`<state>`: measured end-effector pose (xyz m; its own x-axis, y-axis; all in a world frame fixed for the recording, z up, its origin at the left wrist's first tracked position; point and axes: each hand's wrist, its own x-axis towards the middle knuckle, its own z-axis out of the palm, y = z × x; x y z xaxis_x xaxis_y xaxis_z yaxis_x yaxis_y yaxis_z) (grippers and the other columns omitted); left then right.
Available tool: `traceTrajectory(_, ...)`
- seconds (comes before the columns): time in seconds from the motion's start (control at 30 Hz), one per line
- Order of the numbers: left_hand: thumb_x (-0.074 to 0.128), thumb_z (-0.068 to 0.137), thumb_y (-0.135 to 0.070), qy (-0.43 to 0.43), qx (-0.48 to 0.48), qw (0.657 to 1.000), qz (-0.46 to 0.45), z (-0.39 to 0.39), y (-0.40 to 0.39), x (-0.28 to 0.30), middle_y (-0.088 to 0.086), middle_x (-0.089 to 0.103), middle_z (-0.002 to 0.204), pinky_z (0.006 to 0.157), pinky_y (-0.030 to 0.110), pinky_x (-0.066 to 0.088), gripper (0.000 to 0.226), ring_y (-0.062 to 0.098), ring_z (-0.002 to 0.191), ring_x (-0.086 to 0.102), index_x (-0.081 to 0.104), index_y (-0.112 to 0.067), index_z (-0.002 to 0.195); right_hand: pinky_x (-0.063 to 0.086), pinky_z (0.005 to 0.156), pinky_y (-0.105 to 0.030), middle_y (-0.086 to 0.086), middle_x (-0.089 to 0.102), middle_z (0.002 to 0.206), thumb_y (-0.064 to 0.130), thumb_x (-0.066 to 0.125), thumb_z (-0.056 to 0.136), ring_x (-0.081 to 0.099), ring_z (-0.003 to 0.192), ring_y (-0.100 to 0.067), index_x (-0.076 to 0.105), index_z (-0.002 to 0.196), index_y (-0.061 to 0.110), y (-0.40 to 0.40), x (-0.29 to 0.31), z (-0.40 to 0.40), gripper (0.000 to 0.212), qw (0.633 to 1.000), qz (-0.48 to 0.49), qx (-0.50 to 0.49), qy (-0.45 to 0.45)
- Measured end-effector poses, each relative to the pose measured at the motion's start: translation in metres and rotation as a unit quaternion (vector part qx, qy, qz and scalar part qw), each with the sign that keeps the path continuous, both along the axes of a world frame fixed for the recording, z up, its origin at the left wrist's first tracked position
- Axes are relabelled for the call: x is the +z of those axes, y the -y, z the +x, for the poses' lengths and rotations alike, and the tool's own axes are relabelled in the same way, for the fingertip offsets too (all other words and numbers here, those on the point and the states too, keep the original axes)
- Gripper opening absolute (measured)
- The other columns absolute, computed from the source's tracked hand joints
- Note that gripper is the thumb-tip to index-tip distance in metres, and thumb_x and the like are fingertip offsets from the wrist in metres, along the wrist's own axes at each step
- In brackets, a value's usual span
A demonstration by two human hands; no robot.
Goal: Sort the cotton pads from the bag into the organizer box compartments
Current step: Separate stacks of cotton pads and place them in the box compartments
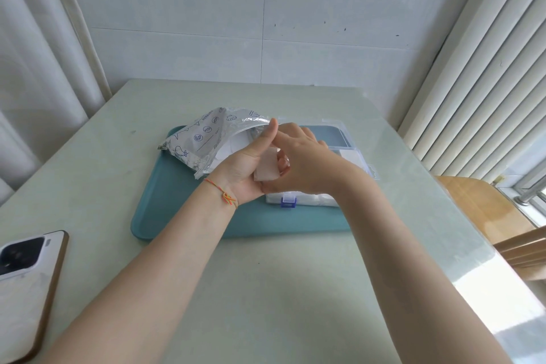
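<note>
A small stack of cotton pads (266, 167) is sitting in the left hand (245, 170), just above the tray (165, 201) and beside the silver bag (206, 139). The right hand (304, 162) is pinching at the stack, likely peeling one pad off. Next, I think, it is going into the clear organizer box (348, 154) behind the hands. Both arms are reaching forward, meeting in the middle.

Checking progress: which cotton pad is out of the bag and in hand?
The folded pad pinched between both hands; the others still sit inside the bag.
</note>
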<state>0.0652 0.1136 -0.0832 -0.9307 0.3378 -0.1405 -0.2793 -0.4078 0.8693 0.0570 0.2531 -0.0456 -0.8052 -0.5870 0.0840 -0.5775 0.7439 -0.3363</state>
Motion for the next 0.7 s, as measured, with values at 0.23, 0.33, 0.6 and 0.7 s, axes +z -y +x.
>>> traceTrajectory(0.23,0.060,0.071,-0.066,0.033,0.022,0.999,0.026,0.002,-0.010,0.005,-0.008,0.043,0.059,0.045,0.016,0.035,0.067,0.005,0.047,0.040,0.053,-0.018,0.116,0.038,0.100,-0.032,0.005,0.042,0.130,0.044,0.078,0.074,0.040,0.128,-0.013,0.038,0.141,0.035,-0.016,0.011,-0.006,0.079,0.986,-0.155,-0.038,0.054)
traceTrajectory(0.33,0.039,0.086,-0.074,0.014,0.022,1.000,-0.006,0.003,-0.015,0.014,-0.006,0.037,0.060,0.042,0.017,0.022,0.059,0.007,0.044,0.028,0.061,-0.019,0.084,0.044,0.084,-0.021,0.008,0.061,0.116,0.037,0.070,0.087,0.058,0.109,-0.007,0.062,0.118,0.027,-0.029,0.019,-0.011,0.034,0.953,-0.270,-0.104,0.087)
traceTrajectory(0.6,0.018,0.083,-0.079,-0.062,-0.082,0.986,-0.130,-0.004,-0.057,0.022,-0.006,0.041,0.064,0.057,0.028,0.010,0.077,0.007,0.053,0.029,0.066,-0.019,0.087,0.049,0.080,-0.028,0.009,0.070,0.078,0.026,0.070,0.085,0.061,0.081,-0.008,0.073,0.094,0.018,-0.071,0.010,-0.011,0.012,0.934,-0.273,-0.148,0.177)
traceTrajectory(0.7,0.016,0.089,-0.076,-0.069,-0.086,0.982,-0.156,-0.003,-0.071,0.027,-0.004,0.052,0.069,0.052,0.024,0.022,0.076,0.009,0.058,0.043,0.075,-0.030,0.073,0.048,0.075,-0.029,0.006,0.067,0.072,0.020,0.069,0.086,0.059,0.074,-0.011,0.071,0.091,0.013,-0.082,0.009,-0.010,0.009,0.924,-0.301,-0.157,0.177)
